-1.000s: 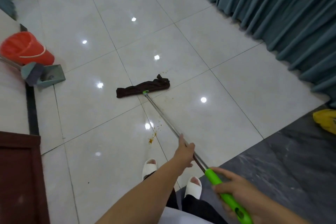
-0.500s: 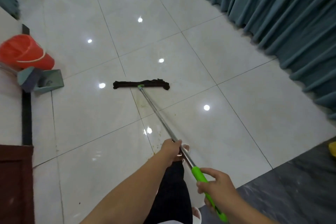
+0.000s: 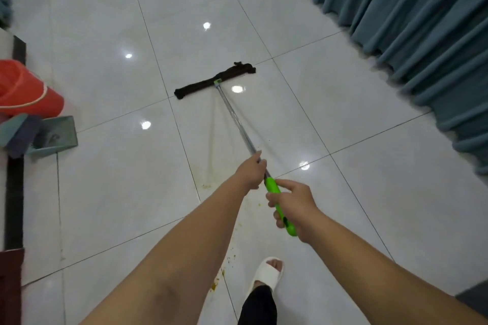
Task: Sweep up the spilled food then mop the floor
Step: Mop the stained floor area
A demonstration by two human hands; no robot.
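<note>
Mop head (image 3: 215, 82): pushed further out vs 1 s ago, now mid-floor (image 3: 105, 192), faint streaks trailing behind.
L grip (image 3: 250, 170): curled round steel pole (image 3: 237, 124).
R grip (image 3: 293, 203): wrapped on green handle (image 3: 272, 187).
Yellow crumbs (image 3: 214, 286): left nr slipper (image 3: 268, 272), so prob. needs another pass.
Bucket (image 3: 23, 90), dustpan (image 3: 56, 134): floor's left edge.
Curtain (image 3: 409, 21): right, limits reach.

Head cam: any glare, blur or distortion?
Head view: ceiling-light glare spots dot the glossy floor, one beside the mop head; wide-angle bends the tile lines; the curtain edge is soft; left hand and right hand on the mop handle read sharp.
</note>
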